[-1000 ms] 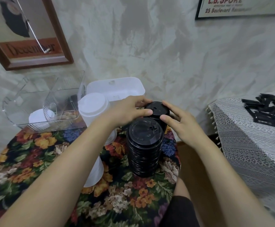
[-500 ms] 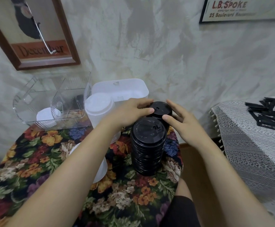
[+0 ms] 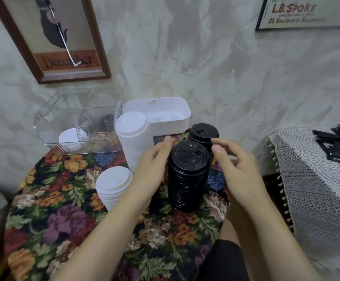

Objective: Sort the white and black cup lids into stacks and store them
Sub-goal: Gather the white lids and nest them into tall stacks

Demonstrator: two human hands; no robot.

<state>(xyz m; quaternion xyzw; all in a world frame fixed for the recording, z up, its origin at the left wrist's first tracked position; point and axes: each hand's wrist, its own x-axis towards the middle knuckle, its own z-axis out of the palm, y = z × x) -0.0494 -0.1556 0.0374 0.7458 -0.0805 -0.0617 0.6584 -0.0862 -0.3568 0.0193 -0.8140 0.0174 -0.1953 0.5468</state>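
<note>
Both empty, fingers loose: your left hand (image 3: 152, 165) and right hand (image 3: 236, 165) flank the near black stack (image 3: 187, 179); grip unevenly and it topples off the surface (image 3: 63, 220).

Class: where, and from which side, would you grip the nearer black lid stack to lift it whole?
Probably low on its sides, left hand and right hand coming from either flank: the near black stack is a tall, upright column of separate lids.

Tall black lid stack (image 3: 188, 179), second black stack (image 3: 204, 133) behind, two white stacks (image 3: 133, 138) left
</note>
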